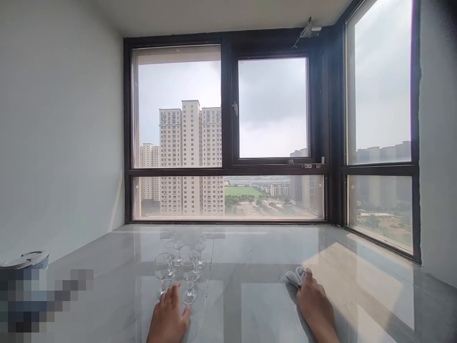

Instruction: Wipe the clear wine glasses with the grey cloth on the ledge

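Several clear stemmed glasses stand in a cluster on a glossy grey marble surface. My left hand lies flat on the surface just in front of them, fingers stretched out, its fingertips close to the base of the nearest glass. My right hand rests to the right on a grey-white cloth, fingers curled over it; the cloth's end sticks out past my fingertips.
A white lidded container sits at the left edge beside a blurred patch. Large dark-framed windows close off the far side and right corner. A white wall runs along the left.
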`<state>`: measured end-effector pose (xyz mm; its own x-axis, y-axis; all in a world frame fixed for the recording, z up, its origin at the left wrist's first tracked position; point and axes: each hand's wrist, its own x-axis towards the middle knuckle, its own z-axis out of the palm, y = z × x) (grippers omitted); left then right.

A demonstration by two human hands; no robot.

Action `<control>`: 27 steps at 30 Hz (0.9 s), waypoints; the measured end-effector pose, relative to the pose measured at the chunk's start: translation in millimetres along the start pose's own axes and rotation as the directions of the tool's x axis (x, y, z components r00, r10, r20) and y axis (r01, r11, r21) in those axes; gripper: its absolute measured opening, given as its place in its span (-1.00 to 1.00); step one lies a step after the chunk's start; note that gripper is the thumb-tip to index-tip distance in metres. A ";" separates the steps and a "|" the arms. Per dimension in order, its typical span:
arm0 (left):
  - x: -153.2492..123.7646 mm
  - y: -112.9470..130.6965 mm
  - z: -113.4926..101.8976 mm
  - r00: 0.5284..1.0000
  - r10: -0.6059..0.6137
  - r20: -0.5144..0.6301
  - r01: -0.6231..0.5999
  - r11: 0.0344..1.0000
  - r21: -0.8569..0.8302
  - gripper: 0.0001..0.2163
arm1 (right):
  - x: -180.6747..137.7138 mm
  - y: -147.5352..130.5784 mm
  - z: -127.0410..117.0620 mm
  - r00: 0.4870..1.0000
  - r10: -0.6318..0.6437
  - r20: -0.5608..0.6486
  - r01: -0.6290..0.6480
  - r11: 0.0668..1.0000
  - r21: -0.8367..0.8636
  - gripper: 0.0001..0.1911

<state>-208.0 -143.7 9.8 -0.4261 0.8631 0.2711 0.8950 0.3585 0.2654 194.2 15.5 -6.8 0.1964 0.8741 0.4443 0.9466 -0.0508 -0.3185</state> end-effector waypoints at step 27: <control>-2.6 -0.6 -3.0 0.963 0.264 0.047 -0.256 0.958 -0.133 -0.43 | -1.1 -4.3 -8.0 0.998 0.042 0.041 -0.044 0.997 0.057 -0.50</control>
<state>-207.8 -147.3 11.7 -0.1683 0.9427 0.2880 0.9483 0.0752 0.3082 192.0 10.9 0.7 0.2249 0.8905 0.3956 0.9208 -0.0614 -0.3851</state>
